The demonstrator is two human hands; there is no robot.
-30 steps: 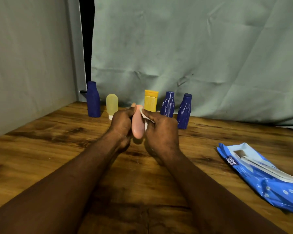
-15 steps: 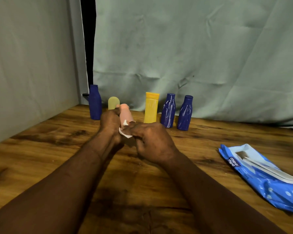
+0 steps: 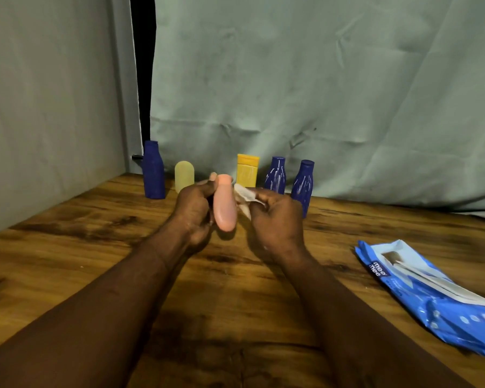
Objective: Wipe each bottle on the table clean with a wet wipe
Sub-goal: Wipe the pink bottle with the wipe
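- Pink plastic, front and centre: the pink bottle (image 3: 225, 203) is up off the wooden table (image 3: 67, 247), narrow end pointing away, rounded end towards the person.
- The left hand (image 3: 193, 211) grips it from the nine o'clock side, fingers curled round the body, one fingertip peeking out beside the narrow end.
- At three o'clock of the bottle, the right hand (image 3: 275, 222) pinches a crumpled white wet wipe (image 3: 242, 196), fingers bunched together on it.
- The wipe sits just beside the bottle's flank; from here I can't tell whether it touches.
- Along the table's back edge, a row of uprights: at eleven o'clock of the hands, the tall blue bottle (image 3: 153, 175), then the pale yellow bottle (image 3: 184, 175) just beside it.
- At twelve o'clock, the yellow bottle (image 3: 247, 170) with its square cap.
- At one o'clock, the ribbed blue bottle (image 3: 275, 175) and the end blue bottle (image 3: 303, 183), close together, partly hidden behind the right hand.
- At four o'clock, well apart from the hands, the blue wipes pack (image 3: 431, 298) lies flat, flap peeled open.
- Grey-green cloth (image 3: 319, 93) hangs behind it all.
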